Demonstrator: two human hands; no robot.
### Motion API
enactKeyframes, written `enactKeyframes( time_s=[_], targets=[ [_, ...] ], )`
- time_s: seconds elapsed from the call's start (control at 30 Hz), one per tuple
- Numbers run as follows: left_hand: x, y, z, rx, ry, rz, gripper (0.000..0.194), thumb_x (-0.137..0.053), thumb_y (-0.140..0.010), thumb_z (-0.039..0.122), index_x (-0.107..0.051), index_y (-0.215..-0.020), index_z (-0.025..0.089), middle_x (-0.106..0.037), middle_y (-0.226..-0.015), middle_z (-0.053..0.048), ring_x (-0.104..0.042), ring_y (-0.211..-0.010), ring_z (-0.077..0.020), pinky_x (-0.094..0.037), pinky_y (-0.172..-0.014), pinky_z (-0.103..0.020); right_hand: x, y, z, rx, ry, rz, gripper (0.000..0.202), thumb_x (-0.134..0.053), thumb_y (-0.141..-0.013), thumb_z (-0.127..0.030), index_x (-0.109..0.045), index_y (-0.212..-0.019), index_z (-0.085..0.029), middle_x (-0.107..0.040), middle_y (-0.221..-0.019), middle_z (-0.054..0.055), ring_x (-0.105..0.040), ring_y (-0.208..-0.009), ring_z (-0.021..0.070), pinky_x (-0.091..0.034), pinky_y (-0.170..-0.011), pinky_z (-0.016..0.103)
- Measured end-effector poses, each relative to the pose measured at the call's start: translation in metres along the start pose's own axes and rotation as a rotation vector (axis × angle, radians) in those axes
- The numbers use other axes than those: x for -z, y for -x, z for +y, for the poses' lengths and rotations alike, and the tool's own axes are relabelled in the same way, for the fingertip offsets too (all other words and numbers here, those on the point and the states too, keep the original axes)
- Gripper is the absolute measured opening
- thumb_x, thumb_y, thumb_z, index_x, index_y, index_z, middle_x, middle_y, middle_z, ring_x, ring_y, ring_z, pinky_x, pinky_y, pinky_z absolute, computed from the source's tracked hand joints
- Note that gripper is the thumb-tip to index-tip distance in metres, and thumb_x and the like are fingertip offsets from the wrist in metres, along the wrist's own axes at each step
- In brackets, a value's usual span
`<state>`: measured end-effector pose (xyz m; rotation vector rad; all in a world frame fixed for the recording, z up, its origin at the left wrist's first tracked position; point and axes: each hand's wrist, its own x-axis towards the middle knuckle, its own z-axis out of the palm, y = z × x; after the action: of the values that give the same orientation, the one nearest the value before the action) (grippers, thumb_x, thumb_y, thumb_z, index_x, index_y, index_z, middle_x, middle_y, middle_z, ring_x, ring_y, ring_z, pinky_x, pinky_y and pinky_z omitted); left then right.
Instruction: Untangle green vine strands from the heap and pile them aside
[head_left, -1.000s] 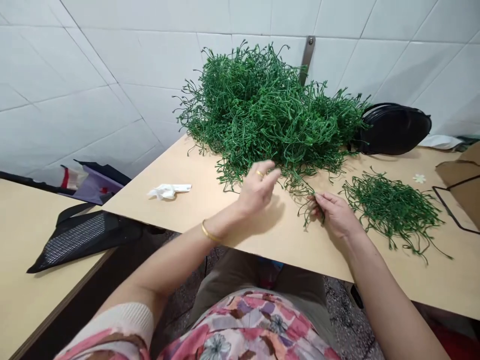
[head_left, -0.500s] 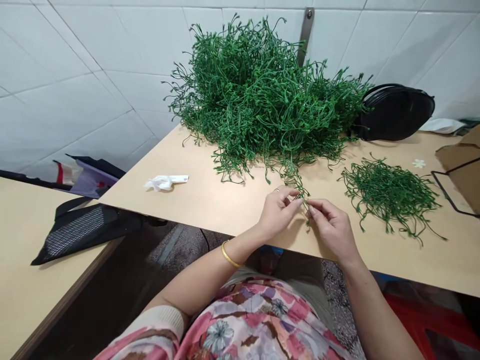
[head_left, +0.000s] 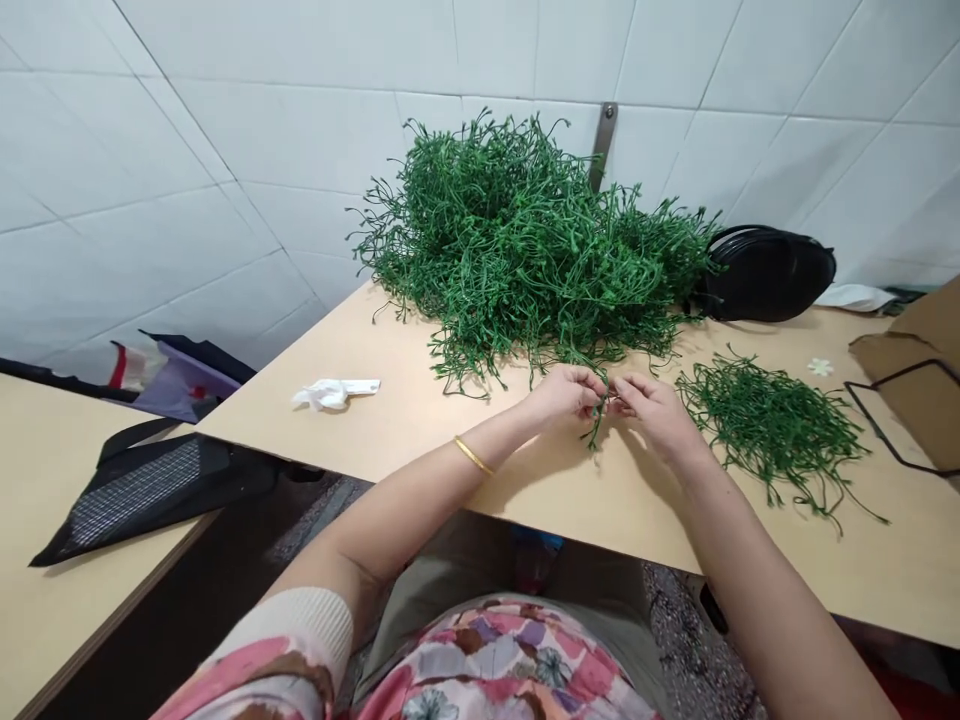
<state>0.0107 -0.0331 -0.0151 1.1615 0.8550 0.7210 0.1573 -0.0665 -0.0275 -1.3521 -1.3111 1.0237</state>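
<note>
A large heap of green artificial stems (head_left: 525, 250) with small knobbed tips lies at the back of the table. In front of it, my left hand (head_left: 568, 393) pinches a green stem (head_left: 595, 428), whose lower end dangles below the fingers. My right hand (head_left: 651, 412) is beside it, thumb and forefinger pressed together at the same stem, almost touching the left fingertips. Exactly what sits between the right fingertips is partly hidden. To the right of my hands is a smaller, flatter pile of the same green stems (head_left: 772, 425).
A black pouch (head_left: 772, 275) leans by the tiled wall. At the right are a cardboard box (head_left: 911, 360) with a black wire frame (head_left: 870, 410) and a small pale flower (head_left: 820, 367). Crumpled white tissue (head_left: 330, 395) lies left; a black mesh bag (head_left: 142, 490) hangs over the table gap.
My view has tilted up, so the table sits lower in the picture. Both hands have moved away from me, nearer the big heap, still pinching at the stem.
</note>
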Motion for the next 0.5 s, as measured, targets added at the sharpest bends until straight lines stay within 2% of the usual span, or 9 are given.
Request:
enactKeyframes(
  time_s=[0.13,0.3,0.4,0.5],
  targets=[
    [0.014,-0.015,-0.005,0.041,0.166,-0.028,0.015,-0.049,-0.067,-0.004,-0.054,-0.067,0.011,-0.058,-0.05,-0.001,-0.047,-0.038,-0.0049,-0.035,-0.042,-0.017,-0.009,-0.017,0.004,-0.01,-0.127,-0.015,0.033,-0.067,-0.066,-0.048,-0.062,-0.078,-0.018,-0.059,-0.069,0.0,-0.054,-0.06,0.0113,-0.044,-0.06,0.026],
    [0.03,-0.018,-0.016,0.124,0.339,-0.133,0.015,-0.051,-0.068,0.0,-0.06,-0.077,0.009,-0.061,-0.055,-0.003,-0.044,-0.037,-0.0038,-0.03,-0.038,-0.015,-0.009,-0.011,0.015,0.033,-0.086,-0.132,0.029,-0.064,-0.07,-0.044,-0.062,-0.079,-0.017,-0.058,-0.068,0.0,-0.046,-0.056,0.0092,-0.04,-0.054,0.024],
    [0.032,-0.018,-0.014,0.148,0.332,-0.191,0.016,-0.05,-0.069,0.0,-0.061,-0.078,0.007,-0.06,-0.054,-0.003,-0.043,-0.037,-0.0031,-0.029,-0.037,-0.015,-0.005,-0.011,0.016,0.118,0.04,-0.054,0.023,-0.061,-0.075,-0.04,-0.061,-0.075,-0.017,-0.052,-0.061,-0.002,-0.041,-0.052,0.0087,-0.034,-0.049,0.023],
    [0.03,-0.019,-0.012,0.18,0.271,-0.242,0.016,-0.049,-0.069,-0.001,-0.061,-0.076,0.006,-0.061,-0.056,-0.004,-0.043,-0.037,-0.003,-0.032,-0.038,-0.016,-0.002,-0.014,0.016,0.207,0.18,0.034,0.021,-0.057,-0.079,-0.037,-0.06,-0.072,-0.017,-0.049,-0.058,-0.002,-0.041,-0.053,0.0097,-0.034,-0.05,0.024]
  ],
)
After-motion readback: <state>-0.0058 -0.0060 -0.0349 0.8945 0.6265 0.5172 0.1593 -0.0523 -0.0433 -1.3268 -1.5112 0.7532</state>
